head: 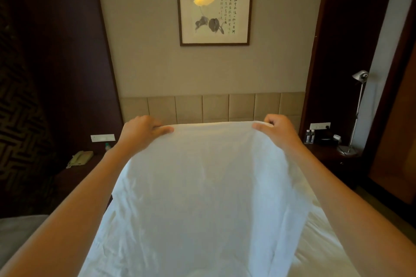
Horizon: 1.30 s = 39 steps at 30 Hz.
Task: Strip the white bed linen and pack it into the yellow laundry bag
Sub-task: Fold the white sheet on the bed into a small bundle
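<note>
Both hands are raised at mid-frame, gripping the top edge of a wide white cotton bed sheet. The left hand pinches the edge left of centre, fingers curled over the fabric; the right hand pinches it right of centre the same way. The sheet hangs down from the hands and fills the lower middle of the frame. Behind it runs a beige padded headboard, with a dark-framed ink painting on the wall above. A silver lamp stands at right.
</note>
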Tool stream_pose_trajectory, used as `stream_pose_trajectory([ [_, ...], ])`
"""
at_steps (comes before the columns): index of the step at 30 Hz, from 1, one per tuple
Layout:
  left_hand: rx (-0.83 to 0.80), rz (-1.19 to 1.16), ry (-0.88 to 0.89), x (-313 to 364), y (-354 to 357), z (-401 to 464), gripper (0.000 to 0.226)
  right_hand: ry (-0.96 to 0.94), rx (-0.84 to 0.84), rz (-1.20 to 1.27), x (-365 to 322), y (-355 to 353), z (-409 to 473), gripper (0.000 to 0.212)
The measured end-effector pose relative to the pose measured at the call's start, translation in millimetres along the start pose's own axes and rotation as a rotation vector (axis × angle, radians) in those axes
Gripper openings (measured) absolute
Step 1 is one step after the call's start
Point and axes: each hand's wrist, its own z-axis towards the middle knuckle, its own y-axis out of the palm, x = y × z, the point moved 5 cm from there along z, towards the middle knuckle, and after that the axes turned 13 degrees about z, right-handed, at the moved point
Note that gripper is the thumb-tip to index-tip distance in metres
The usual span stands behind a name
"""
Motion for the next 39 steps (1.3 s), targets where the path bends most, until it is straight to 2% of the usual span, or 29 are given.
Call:
stream_pose_trajectory([
  [3,0.030,0.036,0.017,2.9,7.8,-4.3,0.055,-0.031,0.031,-0.304,-0.5,2.2,-3.8,0.050],
  [5,0.058,-0.013,0.025,6.1,11.2,-6.6,0.052,-0.102,0.011,-0.422,0.3,4.1,-6.6,0.054],
  [10,0.190,-0.185,0.030,-2.5,21.2,-6.0,0.055,-0.302,-0.027,-0.511,-2.6,1.1,-11.2,0.056],
  [13,0.213,-0.129,0.086,-3.6,31.1,-0.1,0.058,-0.366,-0.034,-0.545,3.6,5.3,-4.4,0.051],
  [16,0.198,0.006,0.136,-2.8,48.5,19.1,0.060,-0.283,-0.007,-0.545,26.4,14.9,13.5,0.054],
  [21,0.091,0.202,0.149,6.7,92.0,85.0,0.055,-0.119,0.104,-0.795,66.2,42.7,64.7,0.051],
  [24,0.126,0.266,0.140,9.2,111.0,132.9,0.056,-0.069,0.163,-0.782,79.4,57.7,107.7,0.047],
  [28,0.356,0.223,0.102,10.8,95.8,185.1,0.059,-0.116,0.326,-0.680,64.8,51.9,158.3,0.045],
  [32,0.575,0.202,0.120,12.0,60.6,201.6,0.057,-0.278,0.478,-0.655,36.9,31.9,179.9,0.048],
  [36,0.746,0.251,0.156,8.8,37.2,186.1,0.057,-0.436,0.577,-0.662,9.7,19.6,166.6,0.050],
  [39,0.848,0.236,0.194,6.7,32.1,153.3,0.057,-0.518,0.572,-0.683,5.4,15.0,141.6,0.051],
])
